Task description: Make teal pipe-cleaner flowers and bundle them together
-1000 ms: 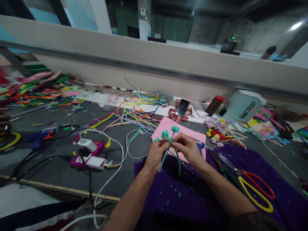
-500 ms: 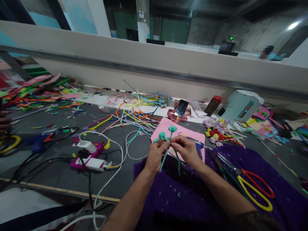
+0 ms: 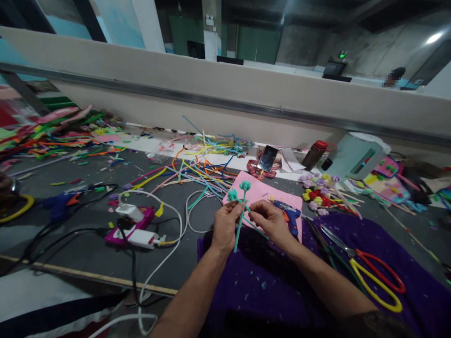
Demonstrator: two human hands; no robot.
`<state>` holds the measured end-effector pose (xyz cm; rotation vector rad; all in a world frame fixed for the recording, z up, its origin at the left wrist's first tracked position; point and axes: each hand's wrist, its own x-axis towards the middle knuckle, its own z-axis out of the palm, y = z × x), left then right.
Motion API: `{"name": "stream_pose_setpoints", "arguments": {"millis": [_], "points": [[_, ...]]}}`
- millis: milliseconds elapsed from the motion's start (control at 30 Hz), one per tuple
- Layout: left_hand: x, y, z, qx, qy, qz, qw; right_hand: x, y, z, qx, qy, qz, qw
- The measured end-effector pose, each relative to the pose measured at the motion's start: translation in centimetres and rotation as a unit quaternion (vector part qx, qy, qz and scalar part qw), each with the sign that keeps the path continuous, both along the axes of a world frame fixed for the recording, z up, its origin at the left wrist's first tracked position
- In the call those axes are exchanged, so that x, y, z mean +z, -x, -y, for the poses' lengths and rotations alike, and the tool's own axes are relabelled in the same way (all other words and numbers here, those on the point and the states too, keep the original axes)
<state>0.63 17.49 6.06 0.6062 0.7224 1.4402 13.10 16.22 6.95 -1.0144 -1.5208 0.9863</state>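
Note:
My left hand [image 3: 224,226] pinches the stems of teal pipe-cleaner flowers [image 3: 244,186] between thumb and fingertips. Their fuzzy heads stick up above the thumb, and one stem hangs below it. Just to the right, my right hand [image 3: 272,224] has thumb and forefinger closed on a teal pipe-cleaner stem, which slants down and right under the hand. Both hands are over the near edge of a pink sheet [image 3: 259,184] and a purple cloth [image 3: 253,281]. A blue glue gun [image 3: 291,218] lies on the sheet, partly behind my right hand.
Scissors [image 3: 379,276] with red and yellow handles lie right on the cloth. A magenta power strip [image 3: 148,217], white cables and another glue gun [image 3: 60,205] are left. Behind are loose pipe cleaners [image 3: 197,171], a phone [image 3: 267,158], a bottle [image 3: 314,155] and flowers [image 3: 319,197].
The teal flower heads have shifted slightly left. The stem at my right hand has swung from hanging down to slanting right. More of the glue gun on the pink sheet shows.

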Motion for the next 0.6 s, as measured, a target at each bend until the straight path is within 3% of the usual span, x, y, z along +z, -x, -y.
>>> {"name": "stream_pose_setpoints", "arguments": {"millis": [600], "points": [[0.88,-0.2,0.44,-0.02,0.017,0.002,1.0,0.22,-0.5,-0.07,-0.003,0.006,0.036,0.999]]}}
